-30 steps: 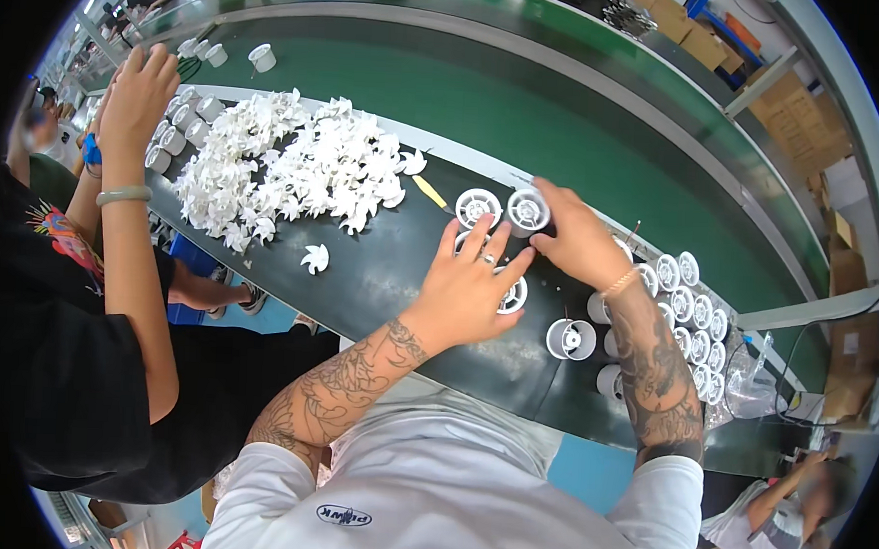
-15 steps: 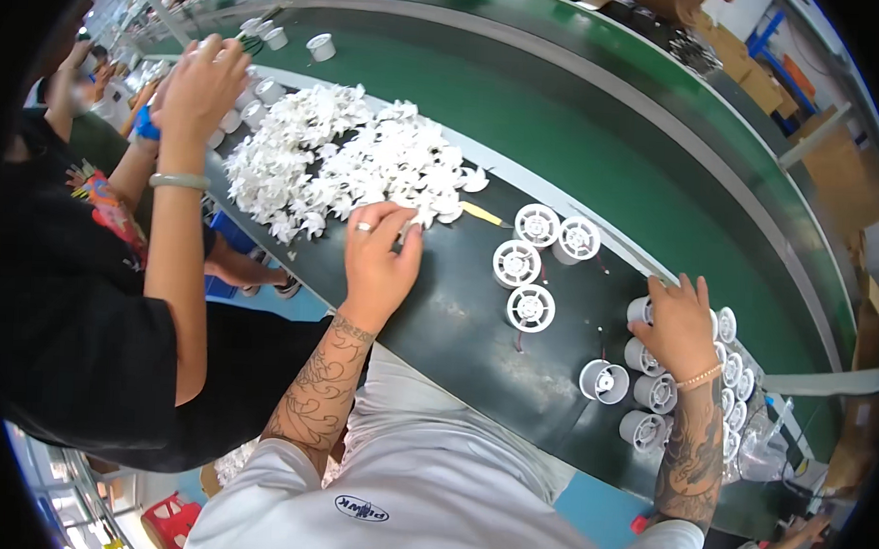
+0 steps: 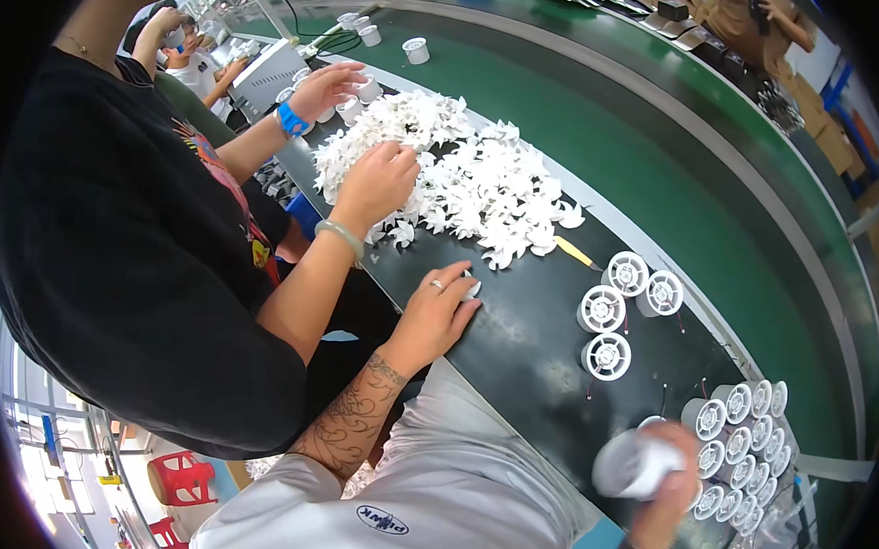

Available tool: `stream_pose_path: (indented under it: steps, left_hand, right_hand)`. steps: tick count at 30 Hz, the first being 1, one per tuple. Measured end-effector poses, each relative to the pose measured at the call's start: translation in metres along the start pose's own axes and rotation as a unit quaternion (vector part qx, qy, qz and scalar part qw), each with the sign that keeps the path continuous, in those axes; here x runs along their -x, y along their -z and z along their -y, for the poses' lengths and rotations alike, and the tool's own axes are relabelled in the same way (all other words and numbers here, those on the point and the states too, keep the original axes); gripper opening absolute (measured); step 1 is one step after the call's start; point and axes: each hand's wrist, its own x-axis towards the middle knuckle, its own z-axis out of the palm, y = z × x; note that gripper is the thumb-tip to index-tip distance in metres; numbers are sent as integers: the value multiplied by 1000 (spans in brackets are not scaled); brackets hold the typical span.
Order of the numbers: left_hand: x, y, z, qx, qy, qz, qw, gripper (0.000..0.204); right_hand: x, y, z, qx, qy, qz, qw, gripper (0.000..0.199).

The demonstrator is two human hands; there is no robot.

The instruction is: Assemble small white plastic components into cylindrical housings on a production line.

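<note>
The right hand (image 3: 668, 476) is clenched around a white round fan housing (image 3: 632, 464), lifted just off the dark worktop (image 3: 515, 346), with a row of like housings (image 3: 747, 430) close on its far side. The left hand (image 3: 438, 309) rests on the worktop, fingers curled over a small white impeller (image 3: 471, 288) at its fingertips. Beyond it lies a heap of white impellers (image 3: 463, 177), where a neighbour's hand (image 3: 375, 178) digs. Three housings (image 3: 614, 316) lie between both hands.
</note>
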Motion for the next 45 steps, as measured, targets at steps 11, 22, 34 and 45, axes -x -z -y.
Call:
stream_pose_path:
  steps: [11, 22, 34, 45]
  left_hand:
    - [2, -3, -37, 598, 337, 16, 727, 36]
    - [4, 17, -83, 693, 368, 91, 613, 27]
    - [-1, 11, -132, 732, 387, 162, 536, 27]
    - [23, 11, -153, 342, -65, 210, 914, 23]
  right_hand:
    - [29, -39, -88, -139, -111, -61, 982, 50]
    - [18, -38, -75, -251, -146, -182, 939, 37]
    - [-12, -49, -31, -471, -286, -96, 829, 49]
    - [-7, -59, -33, -427, -287, -80, 854, 49]
